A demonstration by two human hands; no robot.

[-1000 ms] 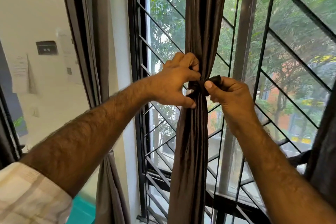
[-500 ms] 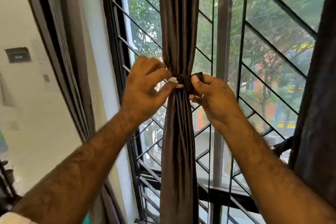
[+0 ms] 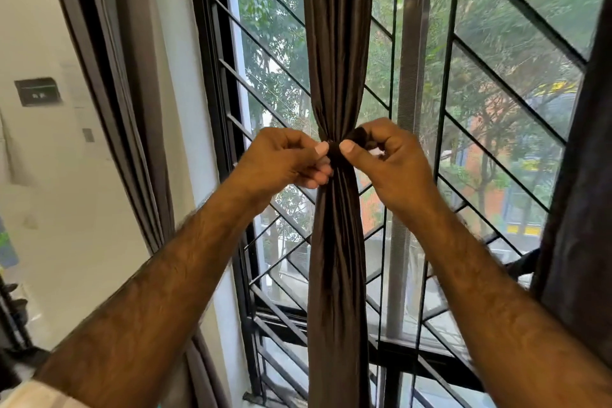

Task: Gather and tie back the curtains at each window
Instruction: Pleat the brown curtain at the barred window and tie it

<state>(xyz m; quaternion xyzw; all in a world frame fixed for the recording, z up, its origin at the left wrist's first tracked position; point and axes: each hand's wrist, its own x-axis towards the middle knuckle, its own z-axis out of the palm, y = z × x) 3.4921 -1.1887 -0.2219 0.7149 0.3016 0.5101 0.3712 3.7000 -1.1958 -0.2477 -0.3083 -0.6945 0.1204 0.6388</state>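
left hand [image 3: 284, 161] pinches tie [image 3: 334, 151] | right hand [image 3: 390, 159] pinches tie | curtain [image 3: 336, 43] bunched

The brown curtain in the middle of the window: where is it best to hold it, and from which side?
Hold the brown curtain at its narrow waist, where the tie cinches it. There the folds are gathered thinnest, so fingers likely close around them. Come from both sides, as the left hand and right hand do now.

Home rm: curtains [image 3: 336, 60], grilled window [image 3: 496, 93].
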